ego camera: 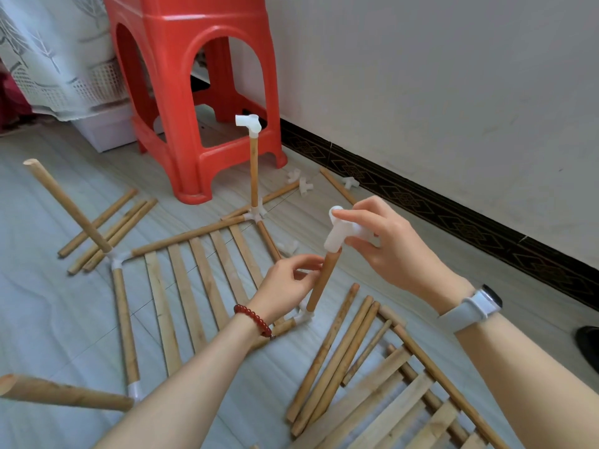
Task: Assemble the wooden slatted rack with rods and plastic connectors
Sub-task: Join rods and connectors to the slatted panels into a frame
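The right hand (385, 244) grips a white plastic connector (345, 236) with curled fingers and thumb, seating it on the top end of an upright rod (322, 280). The left hand (290, 285) pinches that rod partway up, fingers curled round it. The rod's foot stands in a corner connector (304, 314) at the near right corner of the slatted frame (194, 277), which lies flat on the floor (48, 303) just left of the hands. At the far corner a second upright rod (253, 173) carries its own connector (249, 124) on top; at the left corner a third rod (66, 202) leans tilted, and at the near left corner a fourth (61, 392) tilts towards the camera. Three spare connectors (306, 186) lie near the dark patterned skirting (453, 205) to the far right. A bundle of loose rods (107, 231) lies far left, another (337, 361) near right beside a second slatted panel (415, 406). A red plastic stool (194, 85) stands against the white wall (453, 76), lace fabric (55, 53) to its left.
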The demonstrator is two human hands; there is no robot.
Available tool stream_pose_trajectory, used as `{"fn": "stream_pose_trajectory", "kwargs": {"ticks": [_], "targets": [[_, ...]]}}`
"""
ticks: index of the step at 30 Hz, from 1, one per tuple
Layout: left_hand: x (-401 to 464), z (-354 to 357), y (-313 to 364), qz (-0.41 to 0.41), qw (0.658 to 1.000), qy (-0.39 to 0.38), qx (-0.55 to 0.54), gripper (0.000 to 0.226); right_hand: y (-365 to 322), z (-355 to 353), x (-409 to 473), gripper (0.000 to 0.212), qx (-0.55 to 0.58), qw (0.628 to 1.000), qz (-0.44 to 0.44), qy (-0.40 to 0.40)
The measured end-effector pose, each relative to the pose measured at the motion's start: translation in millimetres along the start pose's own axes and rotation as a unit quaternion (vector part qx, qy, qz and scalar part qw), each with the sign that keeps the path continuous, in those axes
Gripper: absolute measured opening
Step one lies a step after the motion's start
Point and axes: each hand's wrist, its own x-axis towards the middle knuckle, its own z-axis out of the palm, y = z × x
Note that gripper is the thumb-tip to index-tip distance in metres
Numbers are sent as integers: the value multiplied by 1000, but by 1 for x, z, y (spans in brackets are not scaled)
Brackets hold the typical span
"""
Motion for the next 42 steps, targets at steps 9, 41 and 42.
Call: {"fn": "stream_pose_trajectory", "kwargs": {"ticks": [9, 41, 42], "targets": [[0, 4, 12, 16, 1000, -19, -15, 29, 2, -6, 5, 42, 10, 1000, -26, 2], [7, 8, 6, -4, 1000, 1, -20, 21, -20, 14, 5, 9, 314, 933, 166, -52], [6, 7, 6, -6, 1000, 3, -29, 21, -23, 19, 5, 8, 306, 935, 182, -3]]}}
